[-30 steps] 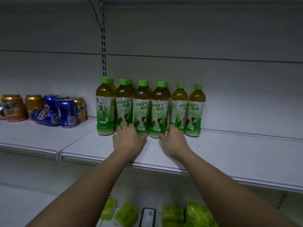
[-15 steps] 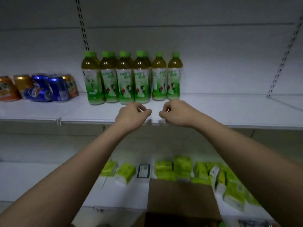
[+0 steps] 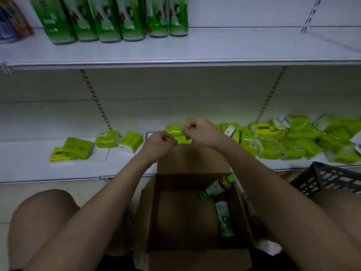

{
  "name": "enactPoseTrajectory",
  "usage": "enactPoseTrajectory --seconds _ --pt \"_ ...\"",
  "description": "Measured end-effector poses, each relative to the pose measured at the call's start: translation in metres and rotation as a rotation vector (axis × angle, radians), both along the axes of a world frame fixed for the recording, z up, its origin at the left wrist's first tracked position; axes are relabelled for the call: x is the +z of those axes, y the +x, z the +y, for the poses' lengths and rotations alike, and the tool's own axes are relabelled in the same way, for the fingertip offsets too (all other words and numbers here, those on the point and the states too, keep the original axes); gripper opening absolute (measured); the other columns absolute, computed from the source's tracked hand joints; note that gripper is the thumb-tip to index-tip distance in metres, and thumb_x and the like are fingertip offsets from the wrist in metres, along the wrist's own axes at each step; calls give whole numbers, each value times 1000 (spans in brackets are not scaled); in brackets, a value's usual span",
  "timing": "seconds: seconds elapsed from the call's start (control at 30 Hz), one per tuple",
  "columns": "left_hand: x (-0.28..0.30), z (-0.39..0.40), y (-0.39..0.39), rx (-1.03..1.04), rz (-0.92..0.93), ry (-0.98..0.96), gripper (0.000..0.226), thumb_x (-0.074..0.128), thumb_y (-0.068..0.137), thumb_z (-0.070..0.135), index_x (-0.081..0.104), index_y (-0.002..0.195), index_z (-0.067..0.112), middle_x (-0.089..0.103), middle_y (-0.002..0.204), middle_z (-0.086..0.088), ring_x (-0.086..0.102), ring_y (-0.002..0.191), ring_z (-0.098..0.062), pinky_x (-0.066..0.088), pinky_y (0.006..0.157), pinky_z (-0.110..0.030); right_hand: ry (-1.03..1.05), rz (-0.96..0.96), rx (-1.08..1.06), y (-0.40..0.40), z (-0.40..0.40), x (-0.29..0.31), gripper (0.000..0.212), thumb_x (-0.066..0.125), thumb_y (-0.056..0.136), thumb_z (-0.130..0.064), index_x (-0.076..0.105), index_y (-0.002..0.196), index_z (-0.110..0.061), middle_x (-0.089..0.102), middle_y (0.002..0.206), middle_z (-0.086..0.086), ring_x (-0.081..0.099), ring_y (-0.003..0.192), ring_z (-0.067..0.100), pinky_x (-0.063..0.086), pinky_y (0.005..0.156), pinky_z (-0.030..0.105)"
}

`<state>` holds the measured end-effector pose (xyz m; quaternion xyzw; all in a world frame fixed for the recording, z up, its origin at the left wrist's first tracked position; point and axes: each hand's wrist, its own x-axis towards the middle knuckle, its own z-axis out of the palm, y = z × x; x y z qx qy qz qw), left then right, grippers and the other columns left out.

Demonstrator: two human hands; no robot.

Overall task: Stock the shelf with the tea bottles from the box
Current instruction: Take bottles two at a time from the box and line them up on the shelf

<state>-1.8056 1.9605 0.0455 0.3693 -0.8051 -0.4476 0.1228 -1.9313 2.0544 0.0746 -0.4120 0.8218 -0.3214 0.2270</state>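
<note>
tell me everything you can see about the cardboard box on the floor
The cardboard box is plain brown, open at the top, its far flap standing up and the near flap folded outward. It sits on the floor between the person's knees, below the lower shelf. Mostly empty: two tea bottles lie on their sides along its right wall.

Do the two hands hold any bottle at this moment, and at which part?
No. The left hand and right hand are loosely curled and empty above the box. Two tea bottles lie inside it, untouched.
</note>
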Motion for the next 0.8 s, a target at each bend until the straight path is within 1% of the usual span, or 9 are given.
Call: enactPoseTrajectory --seconds 0.13,0.2,0.23,0.37,0.5,0.6,0.67,0.73,0.8 --pt "-73 20 -13 -95 -145 61 33 66 83 23 68 112 7 67 118 -14 61 109 -19 46 94 -26 54 -92 -91 -8 26 -59 18 57 88 -12 68 79 0 66 80 18 64 82 29 45 67 34" --pt "-101 29 -20 -120 -198 102 40 65 86 26 64 121 7 63 126 -13 57 118 -22 42 106 -36 129 -160 -108 -13 40 -85 15 54 91 -13 66 90 -4 61 86 11 57 75 18 41 60 23" --pt "-109 34 -24 -137 -214 128 35 63 87 24 66 117 6 64 122 -14 59 114 -24 43 104 -37 167 -222 -131 -16 46 -99 12 53 92 -16 61 85 -12 55 82 8 50 68 15 38 57 23" --pt "-146 47 -44 -194 -217 220 26 62 88 17 66 109 5 68 104 -9 63 99 -20 45 81 -26 294 -357 -225 -39 68 -160 23 50 90 -18 54 75 -1 48 76 17 46 67 24 34 58 29" --pt "-183 56 -69 -196 -350 234 42 62 88 24 53 126 11 58 115 -3 57 111 -22 45 89 -28 517 -518 -251 -56 100 -213 28 51 93 -27 64 99 -3 67 97 16 64 86 28 50 65 31" --pt "-210 68 -89 -228 -378 282 48 65 85 25 51 130 13 57 125 -5 55 114 -22 46 95 -31 590 -546 -272 -59 117 -255 18 50 94 -22 61 86 -11 62 86 7 59 78 22 51 66 33" --pt "-227 78 -100 -219 -375 336 52 68 83 19 49 131 11 56 129 -8 54 117 -23 44 96 -31 636 -500 -278 -57 123 -281 22 48 95 -22 62 105 -8 64 104 9 56 81 20 50 76 33" --pt "-244 86 -111 -200 -378 374 57 68 83 13 45 135 9 54 134 -10 53 121 -23 42 97 -29 663 -433 -277 -56 124 -307 45 45 97 -21 40 137 -1 57 127 14 58 102 27 45 87 35" --pt "-260 92 -122 -226 -374 375 65 68 83 11 39 141 9 50 140 -10 50 127 -23 39 98 -25 643 -433 -302 -54 122 -330 56 45 96 -20 25 144 1 53 132 19 57 112 33 45 86 38"
